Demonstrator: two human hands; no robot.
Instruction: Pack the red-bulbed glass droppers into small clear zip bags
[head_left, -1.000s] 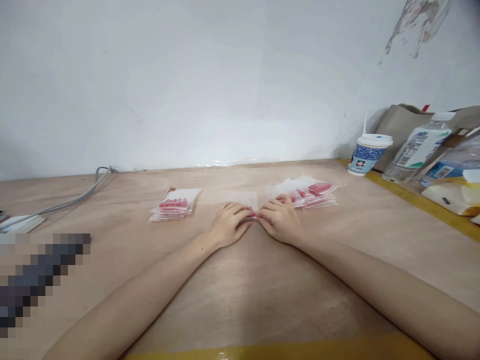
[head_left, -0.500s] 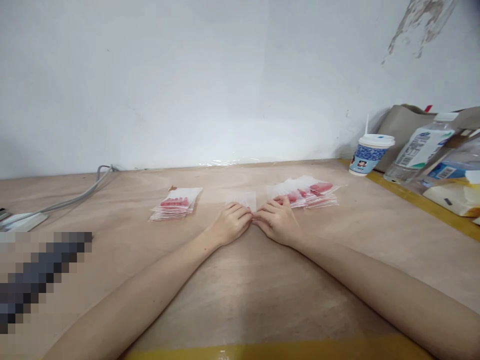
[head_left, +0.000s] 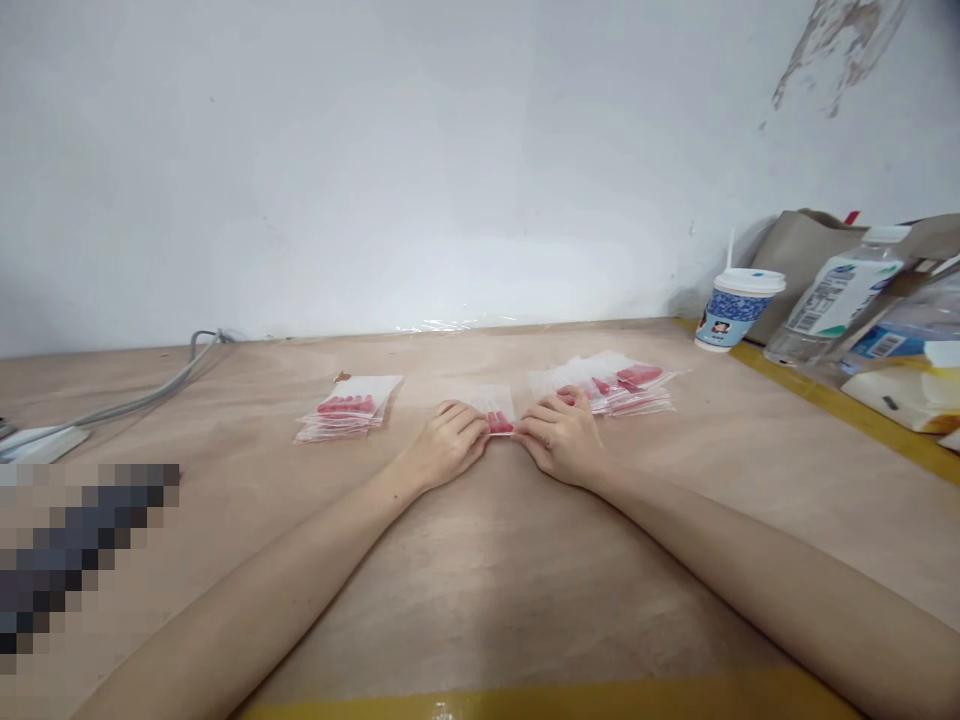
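Note:
A small clear plastic bag [head_left: 480, 398] with red pieces inside lies flat on the table in front of me. My left hand [head_left: 451, 440] pinches its near left corner, and my right hand [head_left: 559, 432] pinches the near right corner. Between my fingertips the bag's near edge stretches straight, with the red pieces showing just behind it. Left of my hands sits a neat stack of similar bags [head_left: 351, 405]. A looser, spread-out pile of them [head_left: 630, 380] lies just beyond my right hand, which partly covers its near left end.
On the right stand a blue and white paper cup [head_left: 733, 310] with a straw, a plastic bottle [head_left: 836, 300], a grey-beige bag [head_left: 780, 260] and a soft packet [head_left: 904, 390]. A grey cable [head_left: 150, 398] runs along the left. Yellow tape [head_left: 600, 698] lines the near edge of the wooden table [head_left: 465, 580].
My hands have slid apart along the bag's near edge, the left one leftward and the right one slightly rightward. More of the red pieces now shows between them.

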